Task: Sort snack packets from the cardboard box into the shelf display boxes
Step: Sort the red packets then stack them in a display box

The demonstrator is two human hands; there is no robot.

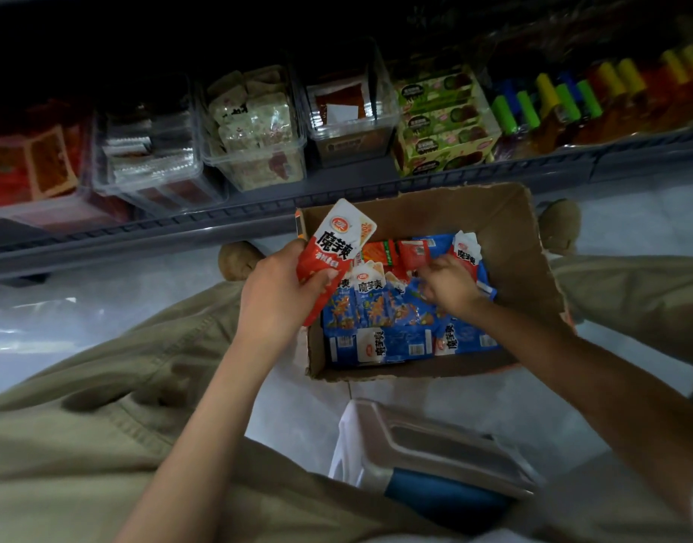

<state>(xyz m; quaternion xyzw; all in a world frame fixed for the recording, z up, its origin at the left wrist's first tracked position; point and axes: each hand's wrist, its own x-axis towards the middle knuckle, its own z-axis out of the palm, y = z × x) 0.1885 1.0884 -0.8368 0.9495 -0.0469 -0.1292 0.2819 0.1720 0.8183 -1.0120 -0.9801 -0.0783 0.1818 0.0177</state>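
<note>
Bearing black characters, the packet (331, 252) is red-and-white

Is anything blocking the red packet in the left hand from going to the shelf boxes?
Nothing visible does. The left hand holds the red packet over the cardboard box corner, and the clear shelf boxes sit open beyond.
</note>
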